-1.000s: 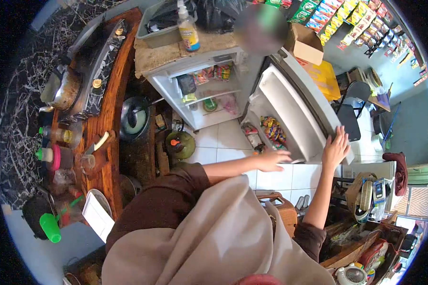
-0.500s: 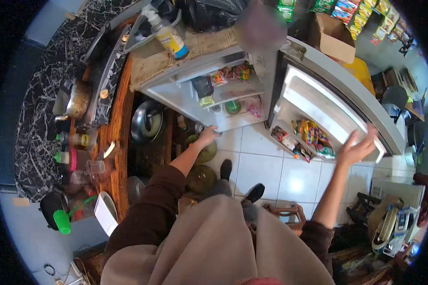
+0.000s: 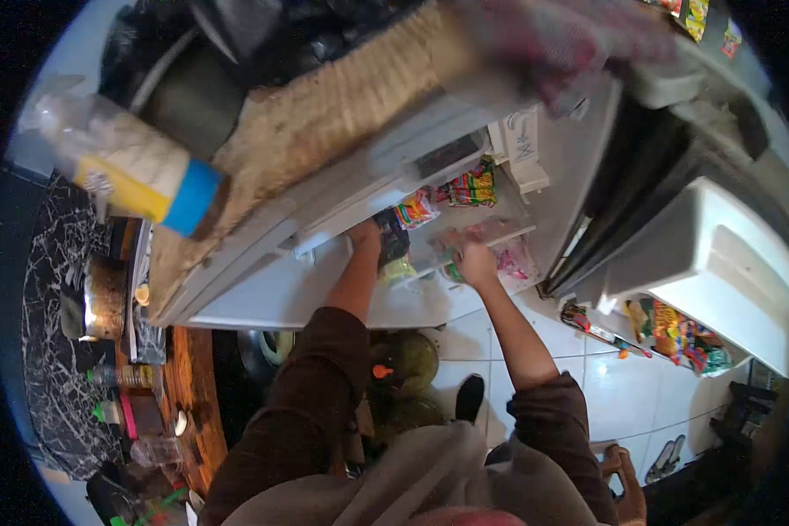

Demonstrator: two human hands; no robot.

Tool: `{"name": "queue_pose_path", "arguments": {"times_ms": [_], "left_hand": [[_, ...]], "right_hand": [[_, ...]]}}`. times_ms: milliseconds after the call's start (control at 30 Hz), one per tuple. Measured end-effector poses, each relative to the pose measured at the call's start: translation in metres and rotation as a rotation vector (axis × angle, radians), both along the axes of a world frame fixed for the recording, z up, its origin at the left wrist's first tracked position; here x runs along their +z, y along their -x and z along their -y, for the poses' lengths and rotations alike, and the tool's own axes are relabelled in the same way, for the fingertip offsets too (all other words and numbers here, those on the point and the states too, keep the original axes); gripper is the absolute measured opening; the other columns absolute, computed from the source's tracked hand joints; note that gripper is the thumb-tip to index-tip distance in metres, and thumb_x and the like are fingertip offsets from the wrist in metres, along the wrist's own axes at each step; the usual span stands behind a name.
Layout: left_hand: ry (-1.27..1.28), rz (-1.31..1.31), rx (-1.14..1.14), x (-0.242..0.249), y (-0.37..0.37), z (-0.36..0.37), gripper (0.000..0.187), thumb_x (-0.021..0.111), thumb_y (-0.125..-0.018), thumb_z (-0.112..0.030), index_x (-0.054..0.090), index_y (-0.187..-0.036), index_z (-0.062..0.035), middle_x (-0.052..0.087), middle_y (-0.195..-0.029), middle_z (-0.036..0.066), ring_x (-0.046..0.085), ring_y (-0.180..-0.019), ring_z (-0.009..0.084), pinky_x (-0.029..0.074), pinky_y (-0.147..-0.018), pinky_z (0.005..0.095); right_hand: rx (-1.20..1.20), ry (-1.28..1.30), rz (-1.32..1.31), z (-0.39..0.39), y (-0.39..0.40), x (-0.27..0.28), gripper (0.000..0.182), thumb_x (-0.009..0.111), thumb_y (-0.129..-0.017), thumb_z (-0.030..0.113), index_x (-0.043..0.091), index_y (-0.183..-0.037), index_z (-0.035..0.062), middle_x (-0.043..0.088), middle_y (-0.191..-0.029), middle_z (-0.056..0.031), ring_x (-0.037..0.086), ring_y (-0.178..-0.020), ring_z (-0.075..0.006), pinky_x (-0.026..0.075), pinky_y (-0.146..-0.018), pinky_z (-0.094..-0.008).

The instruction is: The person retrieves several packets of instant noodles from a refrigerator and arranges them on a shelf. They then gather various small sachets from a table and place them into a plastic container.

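Observation:
Both of my arms reach into an open refrigerator point(image 3: 245, 294). My left hand point(image 3: 366, 233) is inside against a black plastic bag point(image 3: 393, 241) on the shelf; its fingers are hidden. Colourful snack packets point(image 3: 416, 209) lie just right of that bag, with more packets point(image 3: 472, 187) behind. My right hand point(image 3: 476, 263) is closed at the front edge of the clear shelf point(image 3: 500, 231), beside a green-lidded round container that it partly covers. What its fingers hold cannot be made out. A pink plastic bag point(image 3: 514, 260) lies to its right, below the shelf.
The refrigerator door point(image 3: 719, 280) stands open at right, with packets point(image 3: 671, 333) in its lower rack. On top are a pump bottle point(image 3: 136, 175) and a cloth point(image 3: 579, 39). A wooden counter edge point(image 3: 193, 377) runs at left. Green melon-like rounds point(image 3: 403, 359) sit below on the floor.
I have leaned closer to the refrigerator. My left hand moved from its lower front edge to inside by the black bag. My right hand left the door's side and went in at the shelf.

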State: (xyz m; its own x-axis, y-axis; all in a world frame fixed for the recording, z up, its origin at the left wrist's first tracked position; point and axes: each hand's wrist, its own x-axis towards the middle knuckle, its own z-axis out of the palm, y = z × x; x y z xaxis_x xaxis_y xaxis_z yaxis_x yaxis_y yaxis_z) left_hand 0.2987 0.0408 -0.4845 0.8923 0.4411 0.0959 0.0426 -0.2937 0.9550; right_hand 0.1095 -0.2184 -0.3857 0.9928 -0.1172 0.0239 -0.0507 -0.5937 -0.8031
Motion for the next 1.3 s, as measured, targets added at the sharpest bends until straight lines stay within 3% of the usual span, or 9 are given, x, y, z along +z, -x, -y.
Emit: {"name": "queue_pose_path", "arguments": {"times_ms": [267,333,400,467,567,633,867,1000,1300], "left_hand": [[0.454,-0.301,-0.299,0.110,-0.002,0.001,0.029,0.055,-0.081,-0.024,0.048,-0.108,-0.0140,0.051,-0.102,0.006,0.054,-0.086,0.0191,0.053,-0.061,0.0303],[0.211,-0.388,-0.494,0.122,0.008,0.008,0.028,0.050,-0.084,-0.032,0.049,-0.106,-0.0141,0.054,-0.098,0.005,0.057,-0.082,0.0175,0.052,-0.065,0.0311],[-0.041,-0.110,-0.640,0.122,0.017,0.018,0.031,0.043,-0.085,-0.039,0.048,-0.106,-0.0156,0.055,-0.092,0.003,0.057,-0.079,0.0165,0.051,-0.066,0.0283],[0.595,-0.361,-0.636,0.126,0.002,0.021,0.034,0.044,-0.083,-0.040,0.048,-0.107,-0.0159,0.052,-0.087,0.002,0.054,-0.076,0.0158,0.050,-0.067,0.0264],[0.692,-0.105,-0.851,0.027,-0.073,-0.038,0.034,0.047,-0.081,-0.040,0.052,-0.100,-0.0128,0.055,-0.085,0.004,0.055,-0.077,0.0162,0.046,-0.069,0.0286],[0.697,-0.078,-0.727,0.045,-0.056,-0.016,0.034,0.047,-0.081,-0.040,0.052,-0.100,-0.0127,0.055,-0.086,0.004,0.055,-0.077,0.0162,0.046,-0.069,0.0286],[0.646,0.172,0.009,0.149,0.044,0.087,0.035,0.044,-0.082,-0.040,0.050,-0.103,-0.0121,0.056,-0.092,0.004,0.055,-0.081,0.0163,0.047,-0.070,0.0285],[0.915,0.105,0.083,0.173,0.110,0.084,0.034,0.043,-0.085,-0.034,0.044,-0.112,-0.0132,0.051,-0.106,0.004,0.053,-0.090,0.0171,0.047,-0.076,0.0311],[0.792,-0.377,-0.314,0.244,0.322,0.050,0.033,0.049,-0.083,-0.034,0.042,-0.101,-0.0074,0.049,-0.102,0.009,0.052,-0.097,0.0242,0.048,-0.077,0.0418]], "right_hand": [[-0.096,-0.396,0.117,-0.073,-0.145,-0.018,0.030,0.051,-0.077,0.019,0.055,-0.102,0.0049,0.059,-0.093,-0.0162,0.058,-0.081,-0.0333,0.045,-0.074,-0.0407],[0.123,0.100,0.265,-0.092,-0.178,-0.038,0.038,0.050,-0.076,0.018,0.050,-0.111,0.0026,0.057,-0.101,-0.0169,0.055,-0.091,-0.0320,0.043,-0.079,-0.0387],[0.031,-0.187,0.265,-0.109,-0.187,-0.030,0.038,0.050,-0.075,0.018,0.051,-0.110,0.0017,0.054,-0.106,-0.0172,0.052,-0.096,-0.0314,0.041,-0.082,-0.0380],[-0.026,-0.603,0.255,-0.122,-0.192,-0.023,0.035,0.050,-0.074,0.019,0.056,-0.102,0.0004,0.047,-0.117,-0.0183,0.042,-0.111,-0.0303,0.037,-0.089,-0.0359],[-0.041,-0.163,0.188,-0.126,-0.205,-0.029,0.037,0.048,-0.075,0.023,0.055,-0.104,0.0019,0.051,-0.112,-0.0183,0.047,-0.106,-0.0315,0.039,-0.087,-0.0364],[-0.141,-0.763,0.278,-0.142,-0.231,-0.066,0.035,0.047,-0.077,0.027,0.058,-0.101,0.0042,0.055,-0.106,-0.0189,0.052,-0.099,-0.0307,0.042,-0.083,-0.0377],[-0.302,-0.517,0.312,-0.156,-0.229,-0.075,0.023,0.047,-0.075,0.013,0.060,-0.091,0.0019,0.060,-0.088,-0.0189,0.057,-0.083,-0.0309,0.045,-0.071,-0.0366],[-0.371,-1.831,0.204,-0.100,-0.144,0.021,0.020,0.045,-0.076,0.000,0.058,-0.092,-0.0041,0.059,-0.089,-0.0076,0.055,-0.080,-0.0222,0.044,-0.072,-0.0320],[-0.122,-1.536,0.002,0.029,0.138,0.116,0.023,0.055,-0.082,0.016,0.055,-0.097,-0.0016,0.055,-0.102,-0.0083,0.051,-0.096,-0.0184,0.039,-0.088,-0.0379]]}}
